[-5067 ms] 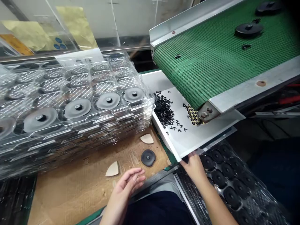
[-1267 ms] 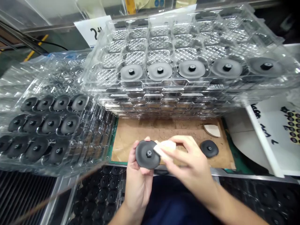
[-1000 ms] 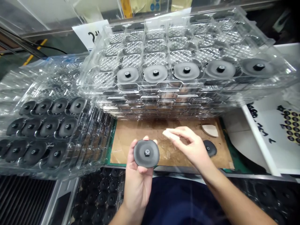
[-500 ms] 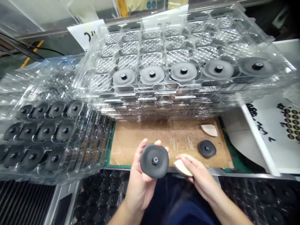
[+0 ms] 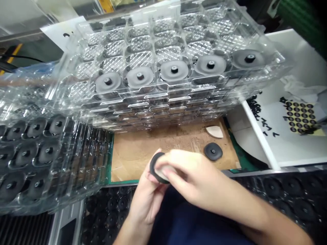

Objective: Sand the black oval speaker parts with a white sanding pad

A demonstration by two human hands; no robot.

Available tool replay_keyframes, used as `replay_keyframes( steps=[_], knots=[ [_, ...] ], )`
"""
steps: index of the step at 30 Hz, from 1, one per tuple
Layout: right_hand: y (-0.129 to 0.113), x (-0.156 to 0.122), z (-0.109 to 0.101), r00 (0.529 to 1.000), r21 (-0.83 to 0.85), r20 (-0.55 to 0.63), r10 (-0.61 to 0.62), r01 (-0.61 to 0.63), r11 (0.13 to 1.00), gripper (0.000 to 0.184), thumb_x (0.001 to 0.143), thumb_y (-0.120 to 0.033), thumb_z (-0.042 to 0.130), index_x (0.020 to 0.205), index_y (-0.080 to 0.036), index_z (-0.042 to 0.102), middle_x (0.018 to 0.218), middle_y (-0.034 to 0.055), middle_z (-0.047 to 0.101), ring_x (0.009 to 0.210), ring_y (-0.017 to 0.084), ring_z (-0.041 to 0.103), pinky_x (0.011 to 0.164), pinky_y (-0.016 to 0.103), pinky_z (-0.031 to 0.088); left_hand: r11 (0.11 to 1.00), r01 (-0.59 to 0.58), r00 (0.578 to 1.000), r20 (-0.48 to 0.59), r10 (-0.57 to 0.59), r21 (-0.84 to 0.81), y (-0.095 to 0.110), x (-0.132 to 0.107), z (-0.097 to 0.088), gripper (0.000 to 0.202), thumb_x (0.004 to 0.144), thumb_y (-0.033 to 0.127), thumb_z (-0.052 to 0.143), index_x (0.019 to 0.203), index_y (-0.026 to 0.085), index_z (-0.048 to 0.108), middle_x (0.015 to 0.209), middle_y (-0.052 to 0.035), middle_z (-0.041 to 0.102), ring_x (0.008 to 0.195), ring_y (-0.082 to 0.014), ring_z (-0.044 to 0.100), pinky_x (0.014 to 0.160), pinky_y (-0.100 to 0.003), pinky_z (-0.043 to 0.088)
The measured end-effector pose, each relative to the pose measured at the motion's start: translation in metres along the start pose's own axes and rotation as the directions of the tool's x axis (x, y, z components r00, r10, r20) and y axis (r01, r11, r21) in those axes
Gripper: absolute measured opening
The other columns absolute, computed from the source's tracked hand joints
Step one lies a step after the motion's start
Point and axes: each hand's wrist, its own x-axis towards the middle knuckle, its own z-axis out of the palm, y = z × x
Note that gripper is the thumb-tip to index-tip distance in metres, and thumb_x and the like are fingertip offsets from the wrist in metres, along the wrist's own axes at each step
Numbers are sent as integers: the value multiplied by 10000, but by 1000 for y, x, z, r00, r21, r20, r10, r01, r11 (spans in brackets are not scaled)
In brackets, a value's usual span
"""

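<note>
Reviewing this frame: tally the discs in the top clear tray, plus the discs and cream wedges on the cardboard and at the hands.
Discs in top clear tray: 5
Disc on cardboard: 1
Disc in left hand: 1
Cream wedge on cardboard: 1
Cream wedge under right hand, partly hidden: 1
Total: 9

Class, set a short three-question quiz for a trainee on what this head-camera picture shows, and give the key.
1. True or false: the left hand holds a dark round disc.
2. Multiple choice: the loose dark disc on the cardboard lies
A) inside a clear plastic tray
B) beside a pale wedge-shaped pad
C) on the person's lap
3. Fill in the blank: the ____ hand lies over the face of the held disc.

Key: 1 true; 2 B; 3 right.
</note>
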Motion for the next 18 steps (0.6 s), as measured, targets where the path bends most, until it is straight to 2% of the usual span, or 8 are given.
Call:
replay_keyframes(
  steps=[2, 3, 7, 10, 12, 14, 16, 18],
  knots=[
    [0, -3, 1, 987, -16, -156, -40, 38, 999, 202, 907, -136, 433, 993, -149, 615, 871, 48, 641, 781, 142, 608, 733, 251, 497, 1000, 10, 1000, 27, -10, -3, 2, 0, 2, 429, 682, 304, 762, 1097, 246, 669, 1029, -50, 720, 977, -210, 659, 855, -269, 533],
    [0, -5, 0, 984, 2, -169, -51, 52, 999, 206, 908, -139, 426, 1003, -148, 609, 875, 54, 641, 786, 147, 606, 730, 255, 501, 1000, 20, 999, 44, -20, -4, 3, 0, 4, 426, 663, 292, 777, 1076, 254, 680, 1028, -43, 724, 977, -204, 660, 855, -258, 530],
    [0, -10, -7, 999, 107, 49, 13, -18, 994, 197, 880, -79, 477, 936, -204, 618, 865, -12, 652, 771, 98, 606, 718, 184, 490, 999, 46, 999, 19, -46, 21, 7, 0, 13, 457, 576, 196, 831, 1009, 270, 705, 999, -24, 735, 913, -179, 676, 756, -203, 545],
    [1, -4, -7, 993, 18, -119, 6, -4, 1000, 194, 894, -114, 462, 982, -176, 623, 872, 16, 641, 772, 112, 606, 722, 208, 483, 998, 56, 997, 52, -58, 42, 7, 0, 19, 286, 614, 231, 808, 889, 217, 729, 798, -11, 724, 812, -170, 679, 763, -237, 546],
    [1, -3, -7, 980, -6, -186, -63, 63, 998, 204, 899, -132, 446, 1017, -139, 613, 877, 47, 639, 784, 134, 600, 728, 232, 483, 997, 63, 993, 96, -67, 46, 6, -1, 20, 307, 616, 273, 808, 906, 212, 725, 830, -20, 723, 838, -185, 675, 831, -277, 530],
    [-1, -9, -12, 995, 62, -65, -71, 75, 995, 192, 891, -105, 454, 991, -149, 611, 884, 34, 647, 801, 123, 596, 736, 211, 476, 995, 79, 992, 90, -84, 52, 7, -4, 17, 450, 592, 269, 825, 1023, 243, 697, 1000, -38, 725, 934, -201, 661, 873, -276, 508],
    [-2, -19, -22, 995, 112, 98, 9, -20, 993, 191, 880, -71, 475, 951, -182, 613, 893, -4, 653, 799, 89, 594, 722, 165, 460, 993, 105, 991, 81, -108, 44, 8, -6, 12, 576, 540, 273, 852, 1087, 263, 674, 1098, -47, 709, 993, -201, 647, 869, -244, 501],
    [-2, -28, -31, 988, 45, 105, 116, -121, 992, 195, 879, -69, 487, 946, -201, 614, 890, -22, 651, 777, 75, 592, 697, 157, 446, 993, 120, 987, 104, -120, 6, 8, -7, 10, 584, 511, 294, 864, 1067, 256, 688, 1086, -42, 718, 1002, -191, 646, 864, -220, 498]
  ],
)
